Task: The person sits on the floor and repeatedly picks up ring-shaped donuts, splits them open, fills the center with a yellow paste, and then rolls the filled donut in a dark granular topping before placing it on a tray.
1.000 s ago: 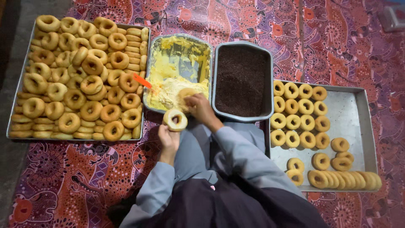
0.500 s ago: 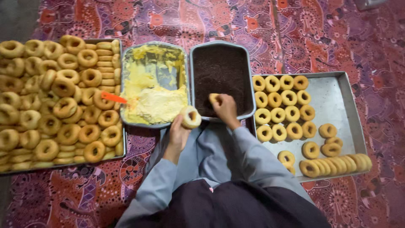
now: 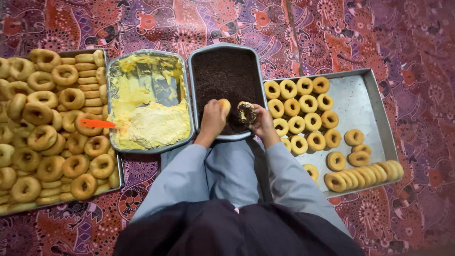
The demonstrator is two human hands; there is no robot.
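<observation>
My left hand holds a plain golden ring doughnut down at the near end of the metal tray of dark crumbs. My right hand grips a second doughnut whose face is coated in dark crumbs, lifted at that tray's near right corner. Both hands are close together, almost touching. Grey sleeves cover both forearms.
A tray of yellow cream with an orange-handled spreader sits left of the crumb tray. Far left, a tray is piled with plain doughnuts. On the right, a large metal tray holds rows of doughnuts. Patterned purple-red cloth lies underneath.
My right hand went from the cream tray into the crumb tray and now lifts out a coated doughnut. My left hand brought its doughnut over to the crumb tray. The view shifted right.
</observation>
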